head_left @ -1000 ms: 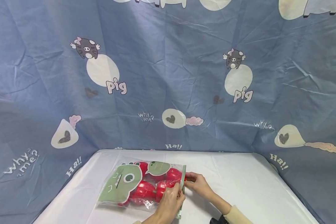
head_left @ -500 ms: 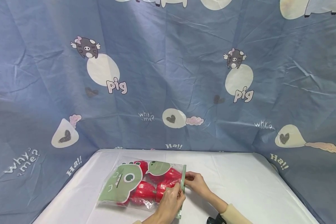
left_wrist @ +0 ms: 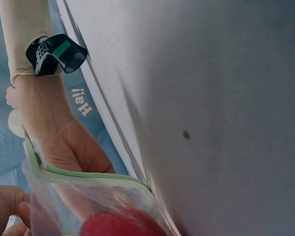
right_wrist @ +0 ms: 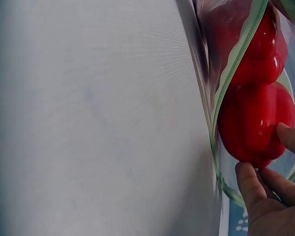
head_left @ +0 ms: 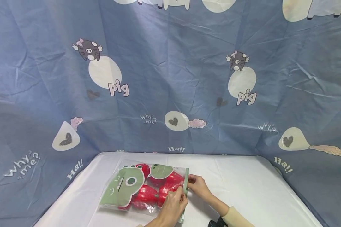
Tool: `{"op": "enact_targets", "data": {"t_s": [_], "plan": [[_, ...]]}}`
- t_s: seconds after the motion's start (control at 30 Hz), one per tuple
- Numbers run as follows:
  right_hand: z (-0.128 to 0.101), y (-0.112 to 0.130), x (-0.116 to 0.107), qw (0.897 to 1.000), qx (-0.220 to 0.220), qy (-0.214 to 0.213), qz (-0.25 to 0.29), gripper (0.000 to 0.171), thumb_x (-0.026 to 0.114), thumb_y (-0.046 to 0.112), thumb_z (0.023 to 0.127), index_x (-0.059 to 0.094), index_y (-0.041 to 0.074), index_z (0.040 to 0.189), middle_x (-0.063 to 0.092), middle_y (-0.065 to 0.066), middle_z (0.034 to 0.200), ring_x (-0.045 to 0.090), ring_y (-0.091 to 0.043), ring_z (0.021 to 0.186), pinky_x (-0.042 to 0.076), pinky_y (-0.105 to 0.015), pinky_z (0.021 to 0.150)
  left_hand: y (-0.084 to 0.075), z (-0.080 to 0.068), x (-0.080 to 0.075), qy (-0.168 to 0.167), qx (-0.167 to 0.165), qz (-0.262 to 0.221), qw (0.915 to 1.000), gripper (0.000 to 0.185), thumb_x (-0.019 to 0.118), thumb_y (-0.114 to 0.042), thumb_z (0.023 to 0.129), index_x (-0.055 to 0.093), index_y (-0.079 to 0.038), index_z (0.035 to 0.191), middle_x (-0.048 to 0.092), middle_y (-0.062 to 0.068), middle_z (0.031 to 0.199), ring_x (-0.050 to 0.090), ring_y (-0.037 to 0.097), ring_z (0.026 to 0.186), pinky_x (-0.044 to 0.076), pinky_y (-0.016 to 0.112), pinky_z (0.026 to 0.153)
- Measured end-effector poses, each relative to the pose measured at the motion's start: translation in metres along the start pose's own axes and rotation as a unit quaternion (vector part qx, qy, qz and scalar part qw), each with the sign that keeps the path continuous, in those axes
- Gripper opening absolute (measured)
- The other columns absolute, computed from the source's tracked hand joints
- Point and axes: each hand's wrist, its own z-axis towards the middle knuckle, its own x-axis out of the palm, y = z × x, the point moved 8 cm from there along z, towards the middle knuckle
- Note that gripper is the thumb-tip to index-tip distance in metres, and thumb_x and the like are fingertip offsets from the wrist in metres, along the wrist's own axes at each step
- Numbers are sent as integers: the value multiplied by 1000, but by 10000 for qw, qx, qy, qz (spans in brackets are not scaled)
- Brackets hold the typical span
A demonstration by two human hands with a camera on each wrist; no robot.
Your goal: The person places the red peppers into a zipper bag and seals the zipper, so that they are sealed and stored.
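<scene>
Right hand (head_left: pixel 198 186) edged up the seal, both hands' fingers pinching zip bag (head_left: pixel 143 187) of red peppers (head_left: pixel 147 194)

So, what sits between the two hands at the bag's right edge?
Head view: only the pale green zip strip of the clear plastic dinosaur-print bag; left hand and right hand both pinch it.

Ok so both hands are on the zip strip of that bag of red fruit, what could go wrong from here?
The zip bag bulges with red fruit close to the green zip strip, so the seal may not press flat. The left hand and right hand pinch only that one edge, so the slick plastic might slip across the white table.
</scene>
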Motion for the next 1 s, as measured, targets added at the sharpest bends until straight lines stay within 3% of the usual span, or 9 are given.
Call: {"op": "enact_targets", "data": {"t_s": [0.2,0.6,1.0], "plan": [[1,-2,1,10000,63,-3,-18,37,72,27,83,68,-2,106,72,-13,99,68,-21,90,55,-27,76,1,0,1,104,-49,-39,9999,26,68,2,68,47,-13,72,47,-13,53,33,-10,54,27,4,45],[1,-2,1,9998,134,-127,32,38,72,31,83,69,-1,103,72,-12,96,68,-19,88,55,-25,74,-1,-1,1,32,-3,121,9999,26,68,1,68,46,-14,71,47,-13,53,37,-8,54,29,5,47],[-4,-5,-6,9999,118,-36,-54,36,74,25,82,69,0,107,72,-14,101,69,-24,92,56,-29,77,0,0,1,48,-49,91,9999,25,67,1,68,47,-13,71,47,-13,53,35,-9,52,29,5,45]]}}
